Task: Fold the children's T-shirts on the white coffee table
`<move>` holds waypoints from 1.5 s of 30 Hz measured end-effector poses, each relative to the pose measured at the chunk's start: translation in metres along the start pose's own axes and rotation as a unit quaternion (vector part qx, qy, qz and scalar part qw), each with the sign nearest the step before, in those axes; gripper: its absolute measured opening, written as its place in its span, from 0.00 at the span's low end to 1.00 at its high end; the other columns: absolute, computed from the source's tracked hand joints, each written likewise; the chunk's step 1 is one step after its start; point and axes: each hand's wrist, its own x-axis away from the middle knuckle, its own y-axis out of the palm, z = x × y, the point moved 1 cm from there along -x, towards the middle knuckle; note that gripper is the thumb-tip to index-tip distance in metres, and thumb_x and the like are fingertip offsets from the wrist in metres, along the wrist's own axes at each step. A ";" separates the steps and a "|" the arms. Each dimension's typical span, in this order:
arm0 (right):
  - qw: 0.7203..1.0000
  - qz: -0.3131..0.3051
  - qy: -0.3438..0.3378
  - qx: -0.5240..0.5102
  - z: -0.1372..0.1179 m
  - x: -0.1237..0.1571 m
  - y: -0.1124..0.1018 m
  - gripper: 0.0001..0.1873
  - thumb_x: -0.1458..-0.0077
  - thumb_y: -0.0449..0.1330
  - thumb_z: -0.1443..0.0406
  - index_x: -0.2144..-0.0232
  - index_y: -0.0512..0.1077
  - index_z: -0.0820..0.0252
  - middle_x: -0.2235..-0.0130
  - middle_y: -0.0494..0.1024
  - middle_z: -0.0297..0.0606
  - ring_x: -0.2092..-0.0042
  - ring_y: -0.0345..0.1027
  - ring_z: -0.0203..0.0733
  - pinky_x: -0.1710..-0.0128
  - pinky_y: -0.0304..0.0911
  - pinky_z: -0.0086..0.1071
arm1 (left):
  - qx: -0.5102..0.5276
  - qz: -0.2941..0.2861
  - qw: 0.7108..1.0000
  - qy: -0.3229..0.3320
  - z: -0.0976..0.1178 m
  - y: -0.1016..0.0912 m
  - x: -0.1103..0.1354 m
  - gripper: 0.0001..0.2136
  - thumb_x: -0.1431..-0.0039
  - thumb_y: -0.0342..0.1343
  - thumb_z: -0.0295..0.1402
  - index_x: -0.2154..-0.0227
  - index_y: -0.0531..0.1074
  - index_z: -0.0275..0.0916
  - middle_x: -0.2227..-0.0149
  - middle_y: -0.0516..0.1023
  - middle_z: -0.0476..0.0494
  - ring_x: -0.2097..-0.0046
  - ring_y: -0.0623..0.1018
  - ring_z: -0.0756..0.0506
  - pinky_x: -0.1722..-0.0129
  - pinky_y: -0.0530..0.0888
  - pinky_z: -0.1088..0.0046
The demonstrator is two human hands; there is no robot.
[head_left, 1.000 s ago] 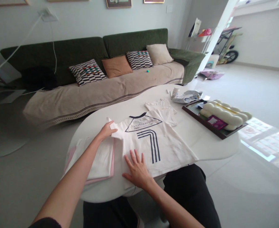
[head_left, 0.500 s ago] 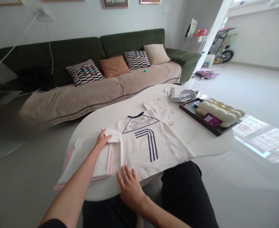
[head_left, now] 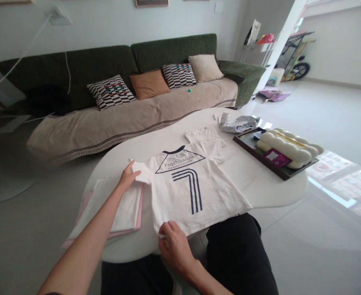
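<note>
A white T-shirt (head_left: 180, 192) with a navy collar, lettering and a large striped 7 lies spread on the white table (head_left: 260, 192), its hem towards me. My left hand (head_left: 129, 176) pinches the end of its left sleeve and lifts it a little. At the lower left corner of the hem, my right hand (head_left: 174, 243) has its fingers closed on the fabric. Beside the shirt on the left lies a folded white and pink cloth (head_left: 119, 217), partly behind my left forearm. Another white garment (head_left: 199, 134) lies beyond the shirt's far sleeve.
On the table's right stands a dark tray (head_left: 260, 157) holding a cream, bubble-shaped object (head_left: 287, 147) and a purple card. Behind it are a silver packet (head_left: 242, 123) and a small white bottle (head_left: 224, 119). A green sofa (head_left: 107, 61) with cushions stands beyond the table.
My right hand has gone from lying flat with spread fingers to gripping the hem corner. My left hand has moved slightly left and up, drawing the sleeve with it.
</note>
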 end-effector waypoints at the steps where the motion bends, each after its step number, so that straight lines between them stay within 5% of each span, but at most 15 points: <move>1: 0.997 0.025 0.034 -0.063 0.002 -0.001 -0.006 0.07 0.54 0.50 0.74 0.71 0.62 0.60 0.69 0.67 0.35 0.66 0.60 0.37 0.68 0.56 0.29 | -0.001 0.006 1.000 0.010 0.009 0.005 -0.003 0.34 0.58 0.59 0.24 0.44 0.57 0.34 0.46 0.65 0.39 0.47 0.67 0.43 0.47 0.63 0.68; 4: 0.964 0.086 0.138 -0.212 0.016 -0.001 -0.021 0.03 0.51 0.47 0.70 0.72 0.58 0.59 0.73 0.63 0.31 0.71 0.58 0.33 0.72 0.54 0.26 | -0.016 0.012 0.998 0.059 0.040 0.036 -0.013 0.33 0.58 0.58 0.24 0.45 0.58 0.34 0.44 0.63 0.41 0.45 0.65 0.43 0.46 0.61 0.71; 8: 0.912 0.107 0.230 -0.323 0.043 0.008 -0.031 0.04 0.51 0.46 0.67 0.68 0.56 0.57 0.80 0.54 0.23 0.79 0.47 0.29 0.79 0.46 0.23 | -0.083 -0.031 0.991 0.105 0.073 0.104 -0.023 0.32 0.57 0.54 0.22 0.44 0.57 0.33 0.43 0.61 0.42 0.43 0.62 0.44 0.43 0.57 0.73; 12: 0.894 0.120 0.267 -0.339 0.066 0.019 -0.032 0.18 0.54 0.47 0.67 0.57 0.54 0.58 0.79 0.57 0.23 0.80 0.46 0.29 0.80 0.46 0.22 | -0.116 -0.057 0.986 0.100 0.075 0.170 -0.021 0.31 0.57 0.53 0.20 0.45 0.58 0.29 0.42 0.58 0.38 0.41 0.58 0.43 0.41 0.53 0.71; 16: 0.903 0.118 0.272 -0.312 0.074 0.023 -0.032 0.20 0.53 0.47 0.65 0.54 0.55 0.59 0.78 0.60 0.25 0.79 0.48 0.30 0.80 0.47 0.22 | -0.106 -0.080 0.987 0.088 0.063 0.203 -0.014 0.30 0.53 0.52 0.22 0.44 0.57 0.31 0.41 0.57 0.38 0.40 0.56 0.42 0.41 0.53 0.67; 20: 0.918 0.117 0.256 -0.280 0.069 0.021 -0.036 0.20 0.50 0.50 0.60 0.55 0.57 0.59 0.80 0.57 0.24 0.80 0.48 0.30 0.81 0.47 0.23 | -0.079 -0.125 0.983 0.108 0.060 0.203 -0.011 0.26 0.47 0.49 0.29 0.43 0.55 0.38 0.41 0.56 0.42 0.46 0.67 0.44 0.48 0.64 0.70; 23: 0.923 0.121 0.249 -0.268 0.066 0.018 -0.039 0.14 0.49 0.51 0.58 0.61 0.59 0.58 0.79 0.56 0.24 0.80 0.48 0.30 0.81 0.47 0.23 | -0.090 -0.096 0.977 0.167 0.058 0.188 -0.011 0.23 0.44 0.45 0.29 0.44 0.56 0.36 0.43 0.59 0.40 0.50 0.69 0.45 0.49 0.66 0.69; 27: 0.929 0.136 0.238 -0.247 0.066 0.016 -0.036 0.09 0.48 0.51 0.59 0.71 0.58 0.58 0.76 0.59 0.27 0.80 0.51 0.28 0.80 0.48 0.23 | -0.231 -0.024 0.949 0.216 0.041 0.163 -0.009 0.21 0.43 0.44 0.29 0.46 0.58 0.32 0.42 0.58 0.36 0.41 0.56 0.42 0.42 0.53 0.66; 31: 0.936 0.111 0.257 -0.214 0.065 0.022 -0.035 0.05 0.48 0.49 0.62 0.72 0.55 0.56 0.81 0.58 0.24 0.82 0.54 0.30 0.81 0.49 0.23 | -0.358 -0.083 0.916 0.162 0.017 0.155 -0.001 0.30 0.46 0.50 0.43 0.44 0.55 0.33 0.38 0.45 0.31 0.38 0.43 0.33 0.43 0.46 0.52; 35: 0.977 0.010 0.193 -0.090 0.067 0.018 -0.058 0.04 0.50 0.52 0.63 0.70 0.61 0.56 0.83 0.63 0.25 0.81 0.58 0.32 0.78 0.49 0.24 | -0.385 -0.104 0.903 0.161 0.009 0.156 0.003 0.31 0.47 0.48 0.49 0.42 0.53 0.41 0.37 0.41 0.37 0.38 0.41 0.33 0.44 0.44 0.49; 41: 0.977 0.065 0.166 0.114 0.093 -0.078 -0.124 0.07 0.47 0.49 0.65 0.71 0.67 0.60 0.74 0.72 0.34 0.73 0.64 0.34 0.72 0.52 0.25 | -0.343 -0.011 0.922 0.181 0.010 0.143 0.014 0.25 0.41 0.40 0.43 0.42 0.52 0.40 0.38 0.45 0.38 0.37 0.43 0.39 0.43 0.48 0.53; 45: 0.970 0.059 0.178 0.152 0.109 -0.167 -0.130 0.11 0.47 0.47 0.69 0.69 0.69 0.63 0.68 0.74 0.38 0.66 0.66 0.36 0.66 0.54 0.25 | -0.357 -0.014 0.920 0.163 -0.004 0.133 0.027 0.23 0.40 0.39 0.38 0.42 0.52 0.41 0.39 0.50 0.41 0.38 0.49 0.42 0.42 0.47 0.55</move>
